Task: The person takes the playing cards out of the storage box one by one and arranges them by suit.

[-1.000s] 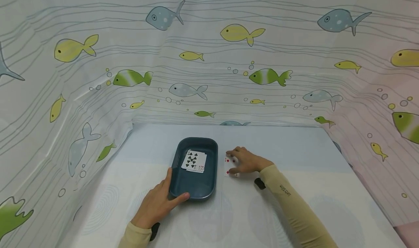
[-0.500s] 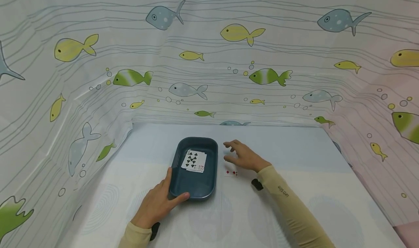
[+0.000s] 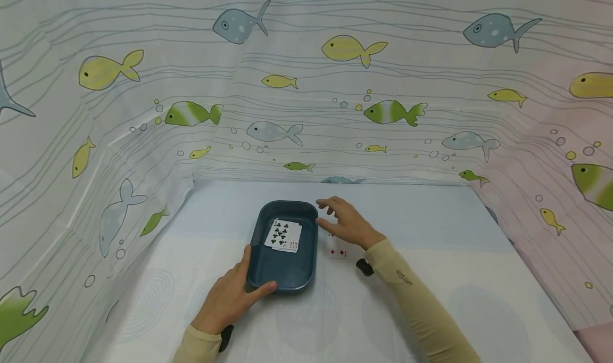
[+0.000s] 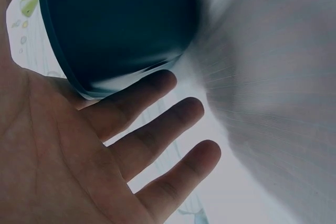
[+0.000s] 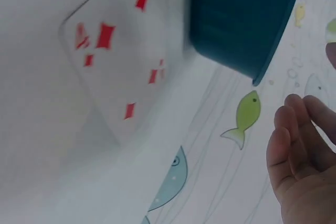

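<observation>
In the head view a dark blue rectangular tray (image 3: 281,271) stands on the table. A small stack of playing cards (image 3: 282,235) lies inside it, face up, with a clubs card on top. My left hand (image 3: 226,299) touches the tray's near left corner, thumb at the near rim and index finger along the left side. Three straight, spread fingers (image 4: 157,142) of it show in the left wrist view. Above the tray's right rim my right hand (image 3: 348,222) holds nothing, its fingers loosely bent. Partly under it, a four of diamonds card (image 5: 118,72) lies face up on the table.
A pale patterned cloth covers the table (image 3: 421,288). Behind and at both sides rises a fish-print curtain (image 3: 306,102). A dark band piece (image 3: 365,267) shows at the right wrist.
My right hand has lifted off the four of diamonds card and moved up and left toward the tray's rim. The card stays on the table. My left hand and the tray keep their places.
</observation>
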A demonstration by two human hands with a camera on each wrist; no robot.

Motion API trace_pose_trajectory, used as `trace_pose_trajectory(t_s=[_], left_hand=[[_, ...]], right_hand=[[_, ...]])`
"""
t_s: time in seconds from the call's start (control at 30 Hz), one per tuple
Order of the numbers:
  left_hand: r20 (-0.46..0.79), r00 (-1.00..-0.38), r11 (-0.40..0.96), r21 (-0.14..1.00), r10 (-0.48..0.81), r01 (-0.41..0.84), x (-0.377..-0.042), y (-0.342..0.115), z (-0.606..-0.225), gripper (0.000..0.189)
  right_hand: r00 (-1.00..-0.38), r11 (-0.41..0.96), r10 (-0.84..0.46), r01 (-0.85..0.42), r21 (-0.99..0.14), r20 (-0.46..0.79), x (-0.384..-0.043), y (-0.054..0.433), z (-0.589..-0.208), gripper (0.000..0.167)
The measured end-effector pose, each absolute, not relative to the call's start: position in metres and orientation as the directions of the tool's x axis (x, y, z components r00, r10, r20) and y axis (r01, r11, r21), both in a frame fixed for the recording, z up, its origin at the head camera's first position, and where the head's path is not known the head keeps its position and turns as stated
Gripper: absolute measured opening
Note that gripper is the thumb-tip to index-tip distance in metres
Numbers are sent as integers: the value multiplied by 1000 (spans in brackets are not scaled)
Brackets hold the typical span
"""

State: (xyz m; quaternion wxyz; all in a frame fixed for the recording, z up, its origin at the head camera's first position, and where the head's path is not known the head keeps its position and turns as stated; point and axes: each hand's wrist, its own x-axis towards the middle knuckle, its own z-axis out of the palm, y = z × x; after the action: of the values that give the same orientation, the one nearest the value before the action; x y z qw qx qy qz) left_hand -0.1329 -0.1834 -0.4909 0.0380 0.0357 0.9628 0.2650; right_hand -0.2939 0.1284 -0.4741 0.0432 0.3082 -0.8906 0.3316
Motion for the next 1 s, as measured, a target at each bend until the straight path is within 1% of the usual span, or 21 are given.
trace_pose_trajectory(t_s=[0.17,0.47,0.57,0.63,0.8,0.87,1.0], left_hand=[[-67,-994,857,514,86,40,-133,-183,-490,117],[-70,-993,864,502,90,43,-134,-183,-491,117],[-65,-993,866,498,95,50,-134,-184,-492,117],[-64,-993,866,497,95,51,-134,-184,-492,116],[-68,-993,862,505,97,50,-135,-184,-491,117],[-74,-993,861,506,97,47,-135,-184,-491,117],[-77,-992,862,504,96,44,-135,-185,-492,117]], right_hand=[[-783,574,-546,-609,-548,298,-293,116,-466,58],[-759,616,-584,-646,-450,289,-296,96,-461,69],[-767,627,-586,-633,-454,260,-298,90,-459,77],[-774,625,-586,-619,-475,238,-300,85,-458,82],[-779,621,-595,-602,-502,198,-304,73,-457,89],[-777,630,-604,-601,-492,175,-304,68,-458,93],[-755,637,-643,-619,-460,126,-304,59,-462,101]])
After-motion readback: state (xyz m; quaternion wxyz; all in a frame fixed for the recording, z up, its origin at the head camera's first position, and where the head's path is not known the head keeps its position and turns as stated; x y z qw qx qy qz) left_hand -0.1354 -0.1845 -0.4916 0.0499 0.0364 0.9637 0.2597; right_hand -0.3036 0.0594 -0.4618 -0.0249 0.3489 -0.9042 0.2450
